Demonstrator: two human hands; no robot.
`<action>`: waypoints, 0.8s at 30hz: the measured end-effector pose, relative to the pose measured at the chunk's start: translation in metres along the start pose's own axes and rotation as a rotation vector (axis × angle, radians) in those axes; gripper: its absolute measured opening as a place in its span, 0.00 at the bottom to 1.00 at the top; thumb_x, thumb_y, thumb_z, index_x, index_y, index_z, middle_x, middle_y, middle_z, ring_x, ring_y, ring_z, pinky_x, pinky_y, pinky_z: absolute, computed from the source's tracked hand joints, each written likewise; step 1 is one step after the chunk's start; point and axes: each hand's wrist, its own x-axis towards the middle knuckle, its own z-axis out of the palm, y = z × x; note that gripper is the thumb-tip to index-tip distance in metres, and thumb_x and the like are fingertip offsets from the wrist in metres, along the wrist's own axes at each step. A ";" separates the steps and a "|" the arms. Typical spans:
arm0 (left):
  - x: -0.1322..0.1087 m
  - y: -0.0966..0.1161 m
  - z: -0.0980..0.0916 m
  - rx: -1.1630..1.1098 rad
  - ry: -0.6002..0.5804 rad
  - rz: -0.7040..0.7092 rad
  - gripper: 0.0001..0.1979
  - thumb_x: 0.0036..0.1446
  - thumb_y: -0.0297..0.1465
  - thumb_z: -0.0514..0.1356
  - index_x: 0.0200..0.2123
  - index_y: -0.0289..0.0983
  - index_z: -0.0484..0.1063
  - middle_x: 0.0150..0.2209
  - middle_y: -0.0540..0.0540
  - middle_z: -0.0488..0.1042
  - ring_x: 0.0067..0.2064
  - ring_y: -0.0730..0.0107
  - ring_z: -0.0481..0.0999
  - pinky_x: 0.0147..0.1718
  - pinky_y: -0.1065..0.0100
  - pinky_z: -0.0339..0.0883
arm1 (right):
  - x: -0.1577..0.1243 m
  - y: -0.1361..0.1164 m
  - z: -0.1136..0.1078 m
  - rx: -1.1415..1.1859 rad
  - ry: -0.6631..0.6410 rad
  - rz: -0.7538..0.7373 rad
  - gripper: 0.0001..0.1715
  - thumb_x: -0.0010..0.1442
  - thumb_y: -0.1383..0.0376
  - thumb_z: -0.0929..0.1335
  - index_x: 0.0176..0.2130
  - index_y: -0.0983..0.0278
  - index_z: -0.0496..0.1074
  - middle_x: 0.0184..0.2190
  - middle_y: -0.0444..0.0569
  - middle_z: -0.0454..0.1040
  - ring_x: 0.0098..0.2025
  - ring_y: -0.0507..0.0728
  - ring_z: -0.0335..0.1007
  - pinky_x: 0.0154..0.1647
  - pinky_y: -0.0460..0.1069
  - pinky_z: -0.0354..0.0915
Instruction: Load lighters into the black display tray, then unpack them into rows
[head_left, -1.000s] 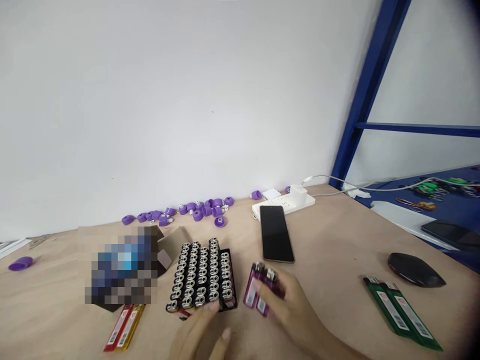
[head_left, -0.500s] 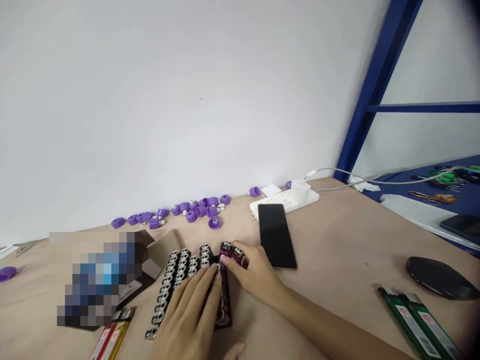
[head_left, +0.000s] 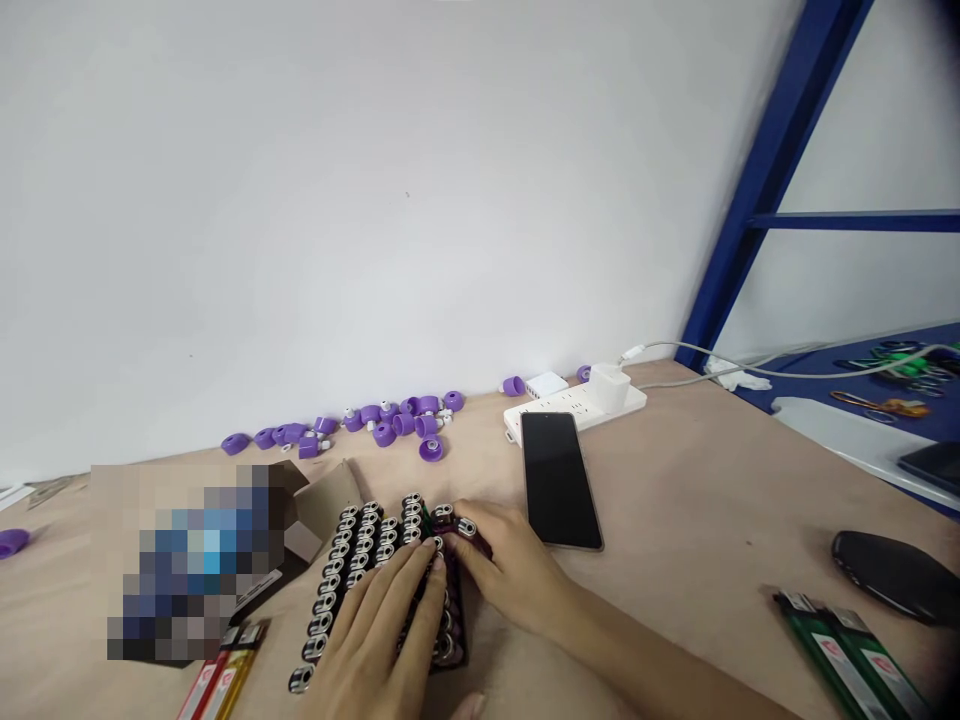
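Head view: my right grip (head_left: 510, 565) pinches two dark purple plastic lighters (head_left: 466, 527) with metal tops, roughly upright, lower ends hidden, at the far right corner of the black tray (head_left: 463, 650) of silver-topped lighters (head_left: 326, 605). My left grip (head_left: 379, 630), clenched on nothing, stretches across those rows, fingertips just near-left of the held pair.

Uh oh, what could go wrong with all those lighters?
The right hand might knock the two lighters it holds against the packed rows close by. The left hand lies over those rows, so pressing hard could push some crooked. The phone lies near the right hand and could get bumped.
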 end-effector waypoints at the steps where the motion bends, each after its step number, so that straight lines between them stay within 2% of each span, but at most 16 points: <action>1: 0.000 0.000 -0.001 -0.009 -0.004 -0.004 0.34 0.65 0.48 0.56 0.66 0.35 0.60 0.59 0.39 0.73 0.57 0.53 0.74 0.55 0.61 0.70 | 0.000 0.000 0.000 -0.005 -0.006 0.001 0.07 0.67 0.69 0.63 0.35 0.61 0.67 0.33 0.45 0.75 0.37 0.55 0.70 0.38 0.48 0.62; 11: 0.001 0.001 -0.002 0.033 0.003 0.014 0.33 0.64 0.47 0.56 0.65 0.33 0.62 0.59 0.38 0.73 0.58 0.54 0.74 0.54 0.62 0.71 | -0.002 -0.004 -0.001 -0.097 -0.012 -0.023 0.10 0.68 0.69 0.61 0.33 0.61 0.65 0.30 0.44 0.74 0.31 0.53 0.69 0.33 0.46 0.60; 18: 0.000 0.006 -0.003 0.005 0.001 -0.022 0.32 0.65 0.43 0.55 0.67 0.33 0.57 0.59 0.38 0.73 0.59 0.53 0.72 0.55 0.62 0.70 | -0.005 0.002 -0.002 -0.221 -0.035 -0.137 0.09 0.63 0.73 0.60 0.36 0.63 0.68 0.31 0.50 0.73 0.34 0.58 0.66 0.35 0.51 0.59; 24: 0.003 0.010 -0.005 -0.037 -0.022 -0.108 0.32 0.65 0.39 0.55 0.69 0.35 0.53 0.61 0.36 0.70 0.59 0.51 0.72 0.54 0.59 0.71 | -0.008 -0.001 -0.006 -0.196 -0.045 -0.180 0.11 0.60 0.74 0.62 0.39 0.63 0.70 0.36 0.51 0.75 0.39 0.59 0.70 0.40 0.52 0.65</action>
